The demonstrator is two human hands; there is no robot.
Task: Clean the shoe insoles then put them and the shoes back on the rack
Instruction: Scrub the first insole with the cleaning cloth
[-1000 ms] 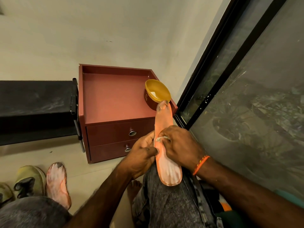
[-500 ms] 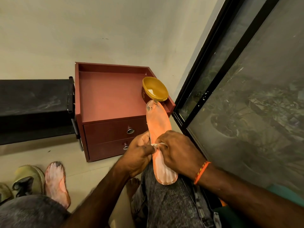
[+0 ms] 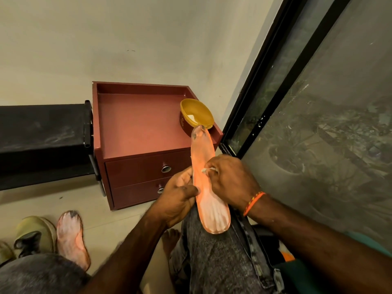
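I have the orange insole (image 3: 206,188) lying lengthwise along my right knee, heel end near me, toe end reaching toward the yellow bowl (image 3: 197,115) that sits on the far right corner of the red drawer cabinet (image 3: 135,128). My left hand (image 3: 177,195) grips the insole's left edge, thumb curled over the top to pin it down. My right hand (image 3: 230,181) has its fingers curled tight around a small white wipe (image 3: 205,170), pressed onto the insole's middle. I judge this to be the scrubbing step on the first insole: the heel half looks pale and smeared, while the toe tip carries dark grime.

The next move, as I see it, calls for working the wipe up toward that dirty toe, with the left hand holding firm so the insole does not slide off the knee.

The second insole (image 3: 72,238) lies on the floor at near left, just beside an olive shoe (image 3: 35,234). The black rack (image 3: 42,134) stands to the left of the cabinet.
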